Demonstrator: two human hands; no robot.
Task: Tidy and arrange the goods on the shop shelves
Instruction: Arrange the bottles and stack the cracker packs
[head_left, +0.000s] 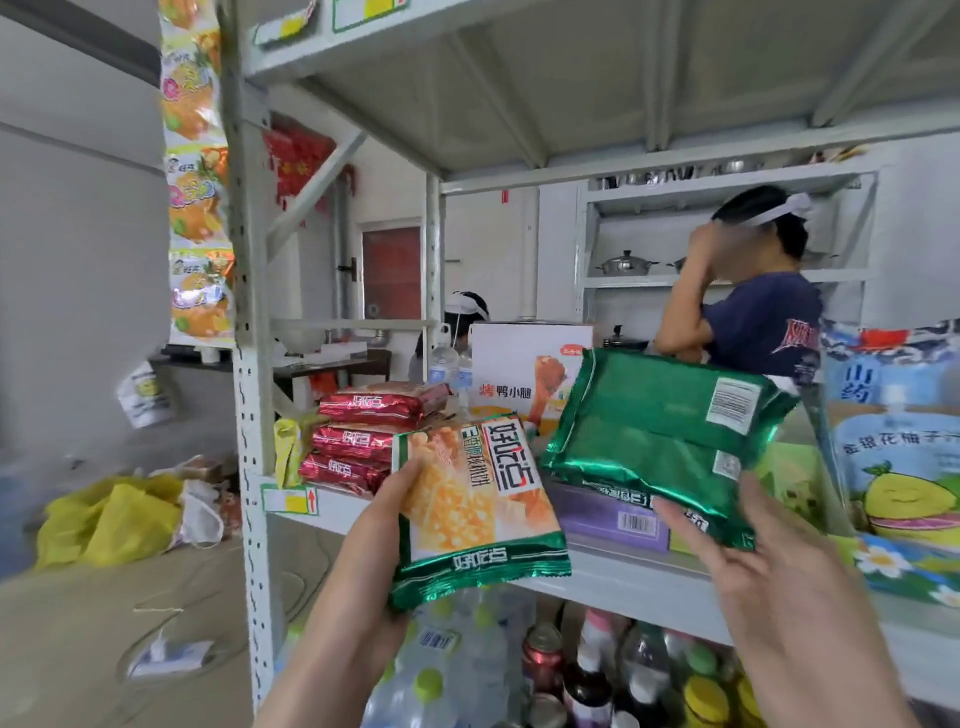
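My left hand (379, 525) grips a green-edged biscuit packet (475, 512) face up, in front of the grey shelf (613, 577). My right hand (748, 556) holds the near edge of two green foil packets (660, 441), stacked back side up and tilted above the shelf. Under them lies a purple packet (608, 514) with a barcode. Three red packets (358, 441) are stacked at the shelf's left end, with a yellow packet (288, 447) beside them.
A white carton (519, 364) stands at the back of the shelf; blue and yellow drink pouches (898, 457) fill the right. Bottles and cans (545, 670) sit below. A snack strip (195, 182) hangs on the upright post (249, 364). Two people stand behind the shelves.
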